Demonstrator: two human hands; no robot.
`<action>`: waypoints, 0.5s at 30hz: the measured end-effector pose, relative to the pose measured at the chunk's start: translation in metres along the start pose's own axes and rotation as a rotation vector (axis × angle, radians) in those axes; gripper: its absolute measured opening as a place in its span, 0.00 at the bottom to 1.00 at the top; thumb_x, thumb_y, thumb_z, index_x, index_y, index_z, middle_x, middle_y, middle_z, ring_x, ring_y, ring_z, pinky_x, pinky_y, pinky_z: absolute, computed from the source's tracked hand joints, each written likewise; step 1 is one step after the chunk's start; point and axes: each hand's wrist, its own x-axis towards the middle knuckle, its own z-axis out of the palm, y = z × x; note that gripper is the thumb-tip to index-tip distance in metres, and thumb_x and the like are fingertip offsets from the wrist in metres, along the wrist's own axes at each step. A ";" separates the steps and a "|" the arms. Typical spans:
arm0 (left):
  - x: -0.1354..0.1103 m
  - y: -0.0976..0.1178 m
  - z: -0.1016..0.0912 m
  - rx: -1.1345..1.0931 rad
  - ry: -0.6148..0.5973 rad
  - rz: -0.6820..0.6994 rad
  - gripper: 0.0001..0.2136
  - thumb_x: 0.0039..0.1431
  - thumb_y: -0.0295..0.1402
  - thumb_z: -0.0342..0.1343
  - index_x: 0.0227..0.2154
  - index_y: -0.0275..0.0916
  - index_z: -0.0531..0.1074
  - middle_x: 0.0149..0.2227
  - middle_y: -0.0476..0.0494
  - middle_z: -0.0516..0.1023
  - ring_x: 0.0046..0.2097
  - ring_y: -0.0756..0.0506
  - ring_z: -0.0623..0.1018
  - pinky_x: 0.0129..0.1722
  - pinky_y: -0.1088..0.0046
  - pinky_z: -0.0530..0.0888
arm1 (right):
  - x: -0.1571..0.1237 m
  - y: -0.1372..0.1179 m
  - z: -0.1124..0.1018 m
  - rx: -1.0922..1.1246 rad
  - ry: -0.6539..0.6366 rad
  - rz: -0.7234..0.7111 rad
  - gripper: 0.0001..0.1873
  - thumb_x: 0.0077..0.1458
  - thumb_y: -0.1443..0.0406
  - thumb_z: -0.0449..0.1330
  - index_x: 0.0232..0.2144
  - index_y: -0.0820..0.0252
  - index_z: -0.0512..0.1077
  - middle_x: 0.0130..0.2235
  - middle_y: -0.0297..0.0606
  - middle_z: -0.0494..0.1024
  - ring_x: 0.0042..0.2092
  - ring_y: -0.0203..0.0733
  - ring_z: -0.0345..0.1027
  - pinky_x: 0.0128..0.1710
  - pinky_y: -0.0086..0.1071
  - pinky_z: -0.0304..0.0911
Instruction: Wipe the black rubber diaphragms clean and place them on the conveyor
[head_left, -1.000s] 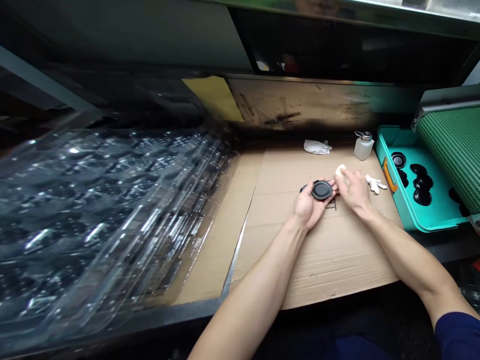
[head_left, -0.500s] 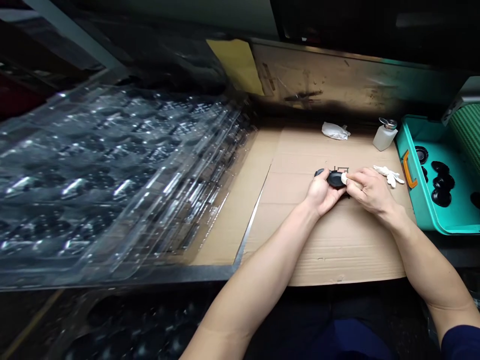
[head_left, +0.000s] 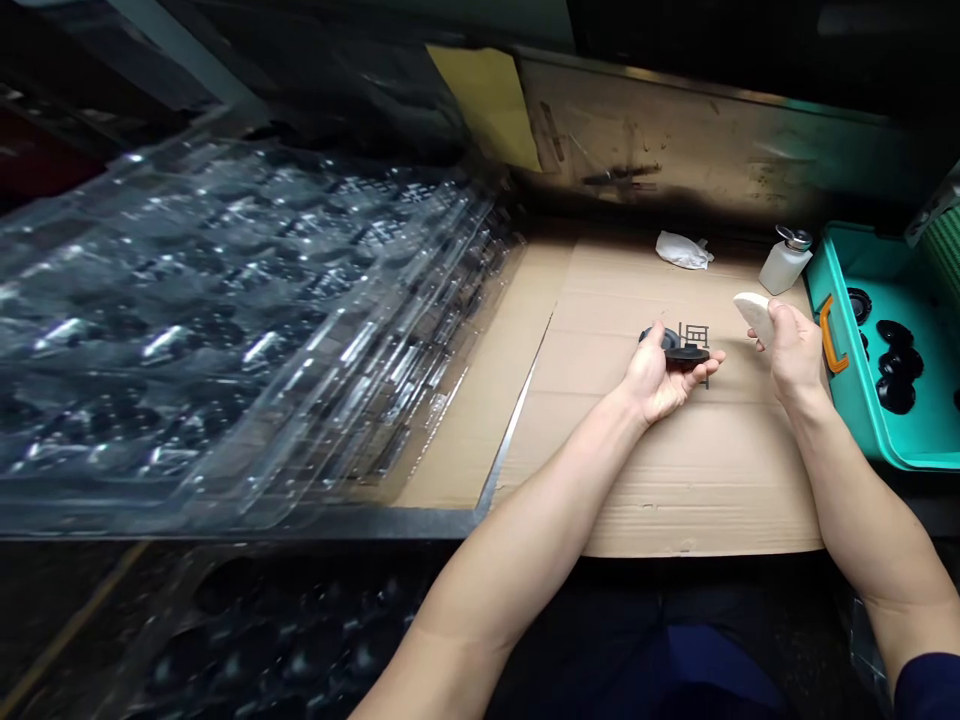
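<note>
Two things worry me: the left hand (head_left: 660,378), half open, cradles the black round part (head_left: 679,345) loosely over the middle of the cardboard sheet (head_left: 675,480), so a tilt could drop it, and the right hand (head_left: 795,350) pinches a white cloth (head_left: 754,315) that could slip.

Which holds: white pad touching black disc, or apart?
Apart: head view shows cardboard between the pad in the right hand and the disc on the left hand.
</note>
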 end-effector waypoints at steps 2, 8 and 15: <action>0.000 0.001 0.000 -0.018 0.005 0.008 0.37 0.73 0.55 0.34 0.57 0.20 0.65 0.34 0.25 0.82 0.27 0.45 0.81 0.21 0.78 0.78 | -0.001 0.003 0.003 -0.022 -0.024 -0.002 0.21 0.63 0.47 0.58 0.31 0.58 0.76 0.28 0.33 0.74 0.32 0.39 0.72 0.28 0.31 0.64; 0.002 0.001 -0.003 -0.033 -0.007 0.016 0.40 0.71 0.58 0.33 0.60 0.20 0.65 0.41 0.20 0.82 0.29 0.44 0.82 0.23 0.77 0.78 | -0.003 0.006 0.006 -0.078 -0.046 -0.007 0.20 0.63 0.49 0.57 0.32 0.58 0.77 0.29 0.33 0.75 0.33 0.40 0.72 0.30 0.32 0.67; -0.001 0.003 -0.005 0.037 -0.060 0.075 0.38 0.72 0.57 0.34 0.54 0.22 0.70 0.37 0.22 0.82 0.29 0.42 0.82 0.25 0.73 0.79 | -0.006 0.009 0.005 -0.242 -0.125 -0.056 0.23 0.63 0.47 0.58 0.36 0.60 0.80 0.34 0.37 0.81 0.38 0.43 0.75 0.41 0.37 0.71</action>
